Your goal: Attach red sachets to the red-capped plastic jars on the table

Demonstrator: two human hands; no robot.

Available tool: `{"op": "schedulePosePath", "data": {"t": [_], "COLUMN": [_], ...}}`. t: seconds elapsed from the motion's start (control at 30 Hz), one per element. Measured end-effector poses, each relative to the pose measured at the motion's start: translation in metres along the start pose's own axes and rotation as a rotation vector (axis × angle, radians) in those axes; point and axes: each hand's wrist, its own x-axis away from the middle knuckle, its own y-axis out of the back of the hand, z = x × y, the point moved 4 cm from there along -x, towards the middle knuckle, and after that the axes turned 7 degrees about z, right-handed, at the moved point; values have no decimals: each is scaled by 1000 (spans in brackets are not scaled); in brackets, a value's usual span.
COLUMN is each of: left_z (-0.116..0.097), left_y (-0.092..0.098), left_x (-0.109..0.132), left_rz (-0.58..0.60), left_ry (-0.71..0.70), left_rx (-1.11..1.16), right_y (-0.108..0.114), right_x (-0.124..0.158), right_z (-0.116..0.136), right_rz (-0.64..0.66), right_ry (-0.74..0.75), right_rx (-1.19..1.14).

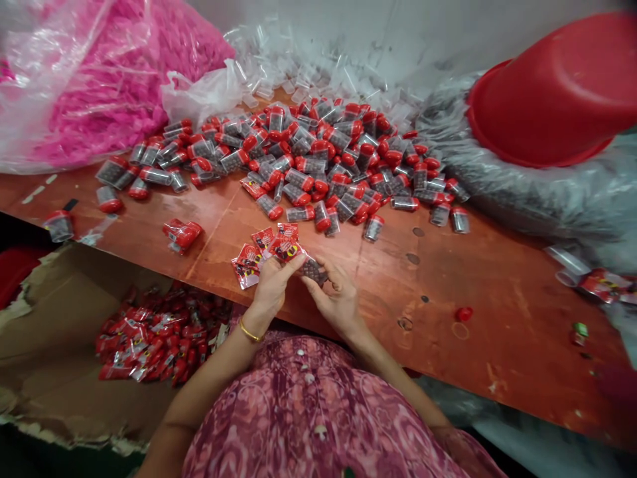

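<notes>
Both my hands meet at the near edge of a reddish wooden table [497, 292]. My left hand [271, 285] is closed around a red printed wrapper [283, 249]. My right hand [336, 295] is closed on a small clear tube of dark beads [313, 269] that sits partly inside that wrapper. A few more red wrappers [249, 262] lie fanned out just left of my fingers. A big heap of red-capped tubes [308, 162] covers the table beyond my hands.
A cardboard box [60, 318] at lower left holds several wrapped packs [159, 335]. A pink-filled plastic bag [99, 73] lies at back left, an upturned red basin [557, 93] on a plastic bag at back right. Loose red cap [464, 313].
</notes>
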Motion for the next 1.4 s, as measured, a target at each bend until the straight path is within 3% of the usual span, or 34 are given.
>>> {"op": "schedulePosePath", "data": {"t": [0.13,0.27,0.47,0.73,0.97,1.1,1.23,1.4], "left_z": [0,-5,-2,0,11,5,0,10], "left_y": [-1,-5,-4,-8,-8,-5,-1,-6], "left_x": [-1,-2,-3,4,4,3,2,6], "left_rz": [27,81,16,-17,-3,51,18,58], "left_ry": [-19,-21,-23,-44,-34,-56,-48,23], "left_rx": [14,4,50,124,54,22,-2,-90], "right_y": [-6,-13,-11,-16,-29,-20,-13,-22], "right_x": [1,0,2,6,5,2,3,4], "right_z": [-1,-6,-12,-3,0,-3,-4,2], "right_rz": [9,1,145,38,43,115,193,190], "right_ry": [-72,-173,-392,-335,-436,-435,-448,-473], "right_rx": [-53,-322,-622,-526,-730,-686,-658,-666]}}
